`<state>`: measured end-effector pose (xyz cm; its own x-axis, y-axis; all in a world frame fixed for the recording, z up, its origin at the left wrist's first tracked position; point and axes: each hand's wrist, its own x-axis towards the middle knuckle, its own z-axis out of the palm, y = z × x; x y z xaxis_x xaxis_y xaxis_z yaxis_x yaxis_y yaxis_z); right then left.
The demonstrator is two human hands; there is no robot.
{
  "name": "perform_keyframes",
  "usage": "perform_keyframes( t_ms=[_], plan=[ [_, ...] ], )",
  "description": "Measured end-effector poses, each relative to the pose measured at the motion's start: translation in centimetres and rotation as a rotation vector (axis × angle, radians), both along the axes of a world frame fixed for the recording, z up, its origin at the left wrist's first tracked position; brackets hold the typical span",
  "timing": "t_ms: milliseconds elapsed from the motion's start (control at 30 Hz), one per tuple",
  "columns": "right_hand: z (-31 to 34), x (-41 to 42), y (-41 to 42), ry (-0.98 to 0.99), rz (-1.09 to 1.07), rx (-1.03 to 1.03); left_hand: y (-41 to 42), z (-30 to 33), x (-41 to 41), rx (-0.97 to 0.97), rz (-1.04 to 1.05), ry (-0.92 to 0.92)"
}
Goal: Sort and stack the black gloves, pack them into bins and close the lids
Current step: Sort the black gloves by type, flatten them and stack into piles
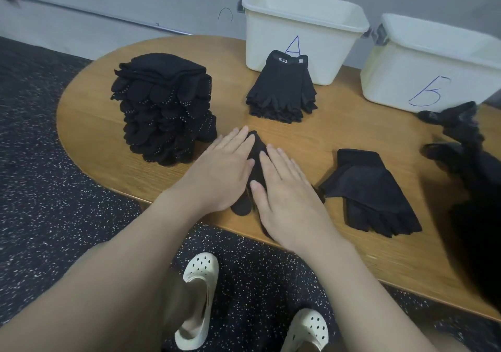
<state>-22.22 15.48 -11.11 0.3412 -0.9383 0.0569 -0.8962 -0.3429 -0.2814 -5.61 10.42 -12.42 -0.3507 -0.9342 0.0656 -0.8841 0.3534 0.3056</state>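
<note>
A black glove point(257, 159) lies near the table's front edge, mostly hidden under both my hands. My left hand point(219, 170) presses flat on its left side, and my right hand point(287, 191) presses flat on its right side, fingers straight. A tall stack of dotted black gloves point(165, 107) stands to the left. A lower stack of fingerless gloves point(283, 89) sits in front of bin A point(303, 21). Another small stack of fingerless gloves point(371, 191) lies to the right. Bin B point(428, 61) stands at the back right, and both bins have no lids on.
A loose heap of black gloves point(469, 162) spreads over the right end of the wooden table point(95, 135). Speckled dark floor runs to the left and below. Two feet in white clogs point(198, 300) stand under the table's front edge.
</note>
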Motion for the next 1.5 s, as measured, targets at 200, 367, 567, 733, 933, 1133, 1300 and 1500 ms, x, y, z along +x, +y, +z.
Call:
perform_keyframes(
  t_ms=[200, 367, 567, 733, 933, 1133, 1300, 1500],
  plan=[
    [-0.1, 0.1, 0.3, 0.157, -0.003, 0.086, 0.0, 0.4, 0.1, 0.045, 0.007, -0.01],
    [-0.4, -0.6, 2.4, 0.148, -0.034, 0.059, -0.1, 0.5, 0.2, 0.053, 0.009, -0.002],
    [-0.1, -2.1, 5.3, 0.146, -0.044, 0.083, -0.7, 1.4, 0.2, 0.018, 0.077, 0.097],
    [0.8, -3.3, 5.7, 0.037, -0.013, 0.089, -1.4, 2.4, -0.7, 0.013, 0.084, 0.125],
    [1.0, -5.1, 2.1, -0.096, 0.057, -0.048, -1.5, 2.9, -1.4, 0.17, 0.198, 0.158],
    [0.9, -4.7, 0.7, -0.085, 0.095, -0.032, -2.0, 3.3, -1.1, 0.289, 0.205, 0.242],
    [0.7, -4.8, 0.7, -0.073, 0.096, -0.014, -1.6, 2.7, -0.8, 0.183, 0.18, 0.389],
    [1.0, -4.7, 0.4, -0.063, 0.088, -0.012, -3.4, 3.0, -1.5, 0.014, 0.217, 0.522]
  ],
)
